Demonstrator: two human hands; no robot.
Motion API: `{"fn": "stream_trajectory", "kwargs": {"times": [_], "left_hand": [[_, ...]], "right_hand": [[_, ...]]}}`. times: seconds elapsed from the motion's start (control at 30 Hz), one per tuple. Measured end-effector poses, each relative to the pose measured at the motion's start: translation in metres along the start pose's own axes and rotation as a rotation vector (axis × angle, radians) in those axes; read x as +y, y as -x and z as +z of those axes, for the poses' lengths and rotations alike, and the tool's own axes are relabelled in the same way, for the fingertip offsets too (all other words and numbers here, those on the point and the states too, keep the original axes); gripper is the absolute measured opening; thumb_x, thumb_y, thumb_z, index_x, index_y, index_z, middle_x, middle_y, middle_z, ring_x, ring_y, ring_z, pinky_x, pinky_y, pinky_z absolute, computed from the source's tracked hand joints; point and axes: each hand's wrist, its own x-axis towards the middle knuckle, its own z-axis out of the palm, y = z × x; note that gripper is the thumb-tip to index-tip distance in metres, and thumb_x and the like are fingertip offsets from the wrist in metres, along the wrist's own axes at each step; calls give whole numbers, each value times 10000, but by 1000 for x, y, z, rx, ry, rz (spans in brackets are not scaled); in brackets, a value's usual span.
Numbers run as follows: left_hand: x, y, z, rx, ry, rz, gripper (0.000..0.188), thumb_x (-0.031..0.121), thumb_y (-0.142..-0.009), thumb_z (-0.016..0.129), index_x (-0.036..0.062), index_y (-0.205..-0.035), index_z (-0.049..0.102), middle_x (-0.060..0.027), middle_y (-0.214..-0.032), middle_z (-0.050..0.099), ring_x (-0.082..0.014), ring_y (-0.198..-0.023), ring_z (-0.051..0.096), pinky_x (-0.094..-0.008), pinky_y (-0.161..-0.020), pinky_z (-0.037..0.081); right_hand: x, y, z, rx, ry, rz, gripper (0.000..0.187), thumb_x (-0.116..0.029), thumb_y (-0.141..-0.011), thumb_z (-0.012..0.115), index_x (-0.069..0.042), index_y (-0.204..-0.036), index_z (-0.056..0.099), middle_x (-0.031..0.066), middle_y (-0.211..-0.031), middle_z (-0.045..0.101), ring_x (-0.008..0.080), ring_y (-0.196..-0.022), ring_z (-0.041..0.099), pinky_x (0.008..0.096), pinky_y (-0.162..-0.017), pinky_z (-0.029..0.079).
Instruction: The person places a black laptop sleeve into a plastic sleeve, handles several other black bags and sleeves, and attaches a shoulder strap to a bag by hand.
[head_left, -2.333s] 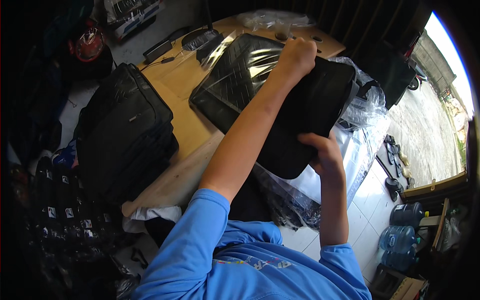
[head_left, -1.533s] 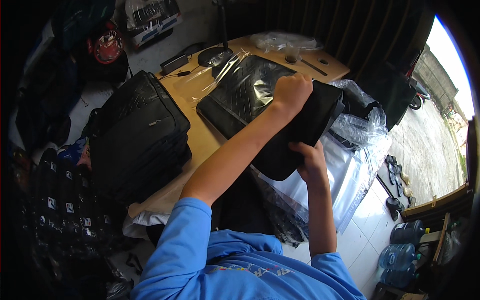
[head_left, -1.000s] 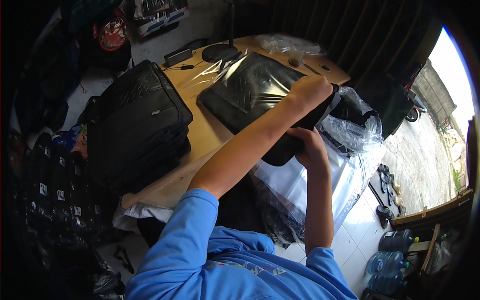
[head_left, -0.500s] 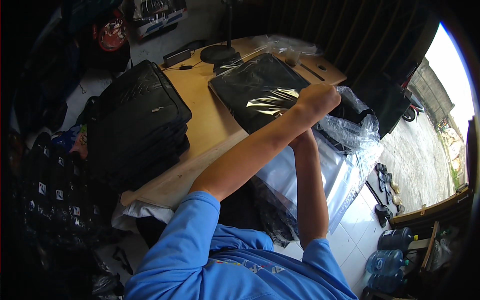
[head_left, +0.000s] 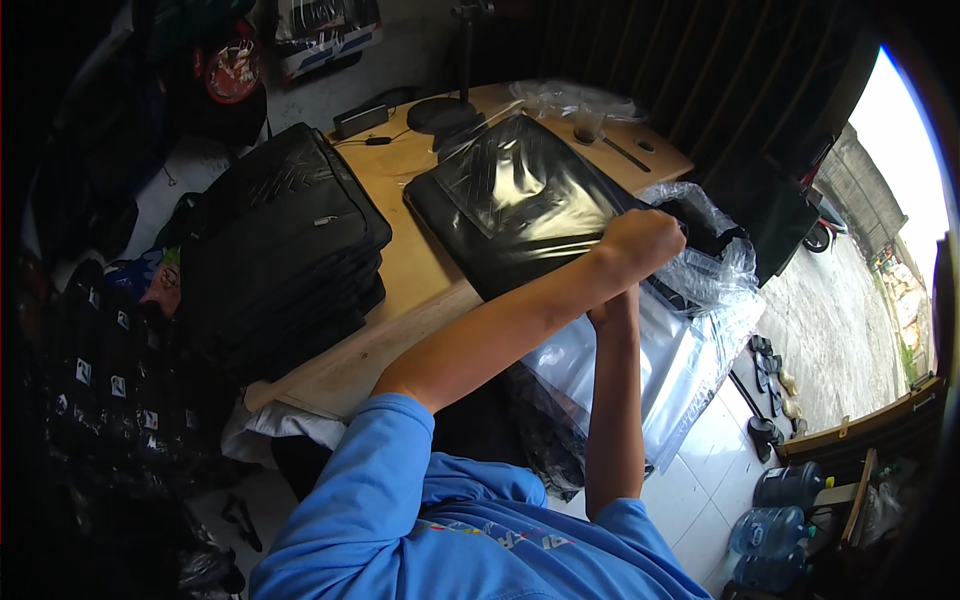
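To the right of the tall stack of black fabric bags [head_left: 285,235], a flat black bag [head_left: 515,200] is held askew over the pale wooden surface [head_left: 420,270], covered by a glossy clear plastic sleeve [head_left: 575,245]. At the end farthest from the stack, the left hand [head_left: 645,243] is curled into a tight grip, apparently on the sleeve, whose creases are drawn toward the fist. The right hand [head_left: 611,310] is mostly hidden under the left forearm, so its grip cannot be told. The film could be torn or bunched by an uneven pull, or the bag dragged askew. The small clear cup [head_left: 588,127], beyond and right of the stack, might be tipped by a swinging bag corner; the loose clear plastic sheets [head_left: 668,345], farther right, could be slid off by a brushing forearm.
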Motion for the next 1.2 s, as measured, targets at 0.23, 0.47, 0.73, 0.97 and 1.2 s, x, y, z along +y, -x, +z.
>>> {"fn": "stream_trajectory", "kwargs": {"times": [0.23,0.47,0.73,0.97,1.2], "left_hand": [[6,-9,21,-122,-64,206,87,84,-686,615,23,-707,674,-132,-714,656,-259,-654,684,-329,-562,568],[33,5,37,-67,-101,209,74,83,-685,625,45,-701,688,-115,-725,664,-246,-656,683,-330,-546,566],[51,11,25,-67,56,226,59,71,-679,633,46,-695,684,-113,-709,657,-231,-668,682,-328,-522,561],[48,17,32,-40,110,241,110,85,-676,642,-22,-698,660,-86,-649,617,-197,-631,664,-295,-470,537],[65,58,24,-21,-304,-66,271,123,-736,612,-54,-941,603,-109,-783,577,-169,-631,574,-252,-477,452]], "right_hand": [[13,-21,-44,-363,-227,218,164,-146,-881,569,-20,-951,647,72,-967,614,140,-830,566,303,-725,485],[36,-38,-54,-237,1408,-779,151,-91,-846,590,-20,-967,647,98,-1048,620,195,-860,596,359,-796,479],[27,-27,21,-199,-71,147,294,-9,-817,567,-6,-1107,515,116,-1012,593,267,-881,612,390,-772,533],[31,-20,29,-38,-92,231,210,-29,-837,558,50,-1031,546,153,-920,619,271,-814,636,418,-750,547],[32,-6,0,-13,-367,376,162,-170,-849,598,-13,-884,614,72,-789,639,196,-722,622,303,-647,499]]}}
